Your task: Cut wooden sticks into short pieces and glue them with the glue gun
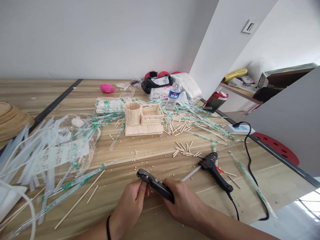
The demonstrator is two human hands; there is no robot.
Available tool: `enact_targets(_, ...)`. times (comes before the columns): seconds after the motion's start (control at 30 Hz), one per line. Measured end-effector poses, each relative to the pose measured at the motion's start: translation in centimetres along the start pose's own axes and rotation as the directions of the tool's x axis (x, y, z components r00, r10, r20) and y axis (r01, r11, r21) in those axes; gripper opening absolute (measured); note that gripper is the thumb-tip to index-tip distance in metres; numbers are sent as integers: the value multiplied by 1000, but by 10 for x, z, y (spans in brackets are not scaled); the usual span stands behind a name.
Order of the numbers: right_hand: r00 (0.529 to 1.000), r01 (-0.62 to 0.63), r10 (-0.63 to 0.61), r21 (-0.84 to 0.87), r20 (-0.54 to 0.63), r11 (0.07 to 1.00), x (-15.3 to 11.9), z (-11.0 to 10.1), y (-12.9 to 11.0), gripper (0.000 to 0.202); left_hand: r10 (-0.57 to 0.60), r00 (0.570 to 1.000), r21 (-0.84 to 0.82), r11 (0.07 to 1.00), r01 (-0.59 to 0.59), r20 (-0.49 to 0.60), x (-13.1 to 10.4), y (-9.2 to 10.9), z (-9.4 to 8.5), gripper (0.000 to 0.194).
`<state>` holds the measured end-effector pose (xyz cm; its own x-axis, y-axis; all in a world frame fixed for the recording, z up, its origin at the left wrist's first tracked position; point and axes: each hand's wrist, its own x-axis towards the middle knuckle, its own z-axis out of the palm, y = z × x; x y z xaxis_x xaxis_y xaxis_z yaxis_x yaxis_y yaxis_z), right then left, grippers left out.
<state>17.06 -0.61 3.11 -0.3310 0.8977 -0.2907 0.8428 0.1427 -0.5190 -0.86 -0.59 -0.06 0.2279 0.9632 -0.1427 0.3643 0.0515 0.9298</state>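
My right hand [183, 201] is wrapped around the handles of a black pliers-like cutter [157, 185], whose head points up and to the left. Thumb and fingers of my left hand [131, 201] are pinched together right at the cutter's head; what they hold, if anything, is hidden. Beyond the hands stands a model of wooden sticks: a round stick cup [132, 114] and an open box [152, 115] on a flat stick base [143, 130]. Short cut sticks [186, 150] lie in a loose pile, with tiny wooden bits [136, 153] scattered between.
A black hot glue gun [212, 166] with a glue stick in it lies to the right, its cord near a power strip [240, 129]. Plastic wrappers and clear glue sticks [45, 150] cover the left. A water bottle [174, 95] and pink yarn [107, 88] stand farther back.
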Motion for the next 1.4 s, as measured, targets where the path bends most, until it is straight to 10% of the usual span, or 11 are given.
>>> enact_targets(0.73,988,-30,-35,-411,-151,911,12,-11,10,14,-195,979,-199,958,204,66,10,-10,2,52)
enact_targets(1.03,947,-54,-187,-705,-260,707,17,-32,22,39,-176,980,-186,964,192,96,9,-8,0,47)
enact_targets(1.2,886,-71,-395,-914,-242,399,15,-24,32,48,-174,980,-179,965,190,100,9,-8,0,45)
enact_targets(1.4,837,-64,-489,-932,-245,356,19,-17,38,48,-170,980,-173,967,186,102,9,-8,1,45)
